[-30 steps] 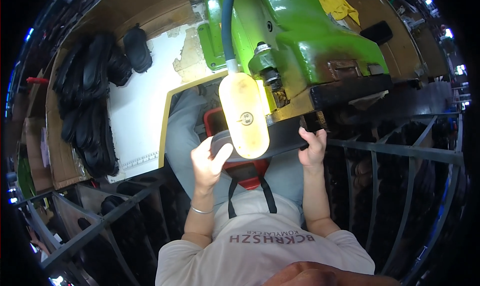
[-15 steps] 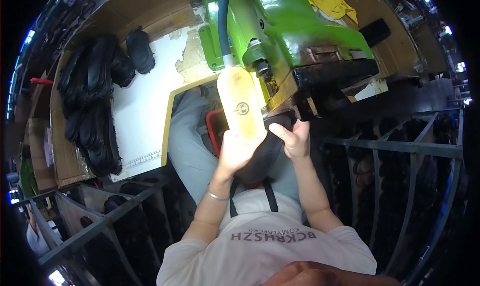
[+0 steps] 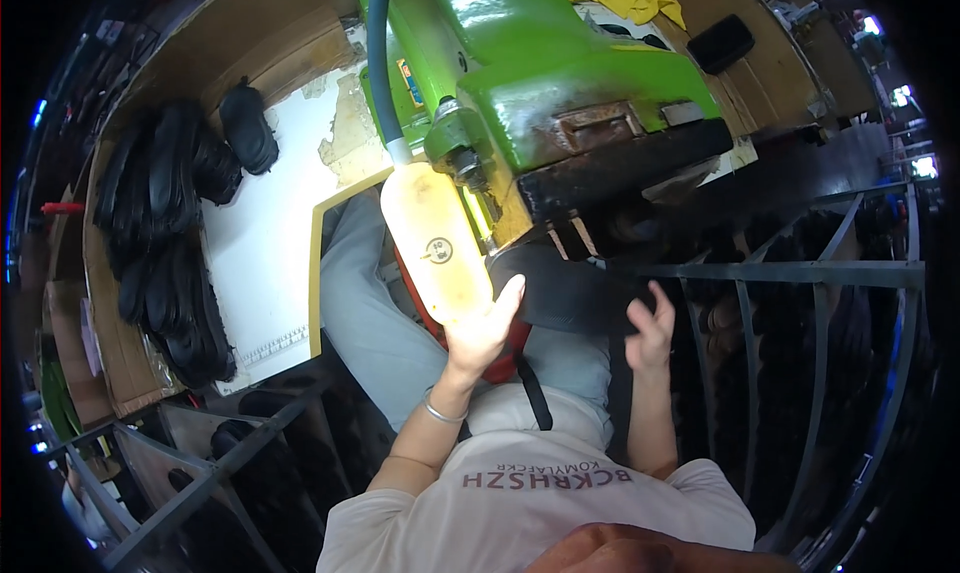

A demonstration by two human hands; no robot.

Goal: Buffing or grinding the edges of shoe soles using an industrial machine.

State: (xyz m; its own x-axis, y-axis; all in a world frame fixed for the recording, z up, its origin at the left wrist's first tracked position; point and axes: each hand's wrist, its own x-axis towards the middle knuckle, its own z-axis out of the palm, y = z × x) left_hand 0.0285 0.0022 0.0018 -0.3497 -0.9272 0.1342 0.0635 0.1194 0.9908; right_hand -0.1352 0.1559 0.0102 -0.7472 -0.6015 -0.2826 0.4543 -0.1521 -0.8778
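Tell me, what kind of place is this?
Probably a shoe workshop or factory. A big green machine stands at the bench, the left hand holds a pale shoe sole by it, and black soles are piled on the white worktop.

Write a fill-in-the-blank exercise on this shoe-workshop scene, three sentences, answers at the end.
1. The left hand holds a pale yellow shoe sole up against a big machine painted ____.
2. The right hand, fingers spread, touches a flat ____-coloured piece below the machine.
3. The stacked black soles lie on the white table on the person's ____ side.

Missing words: green; black; left
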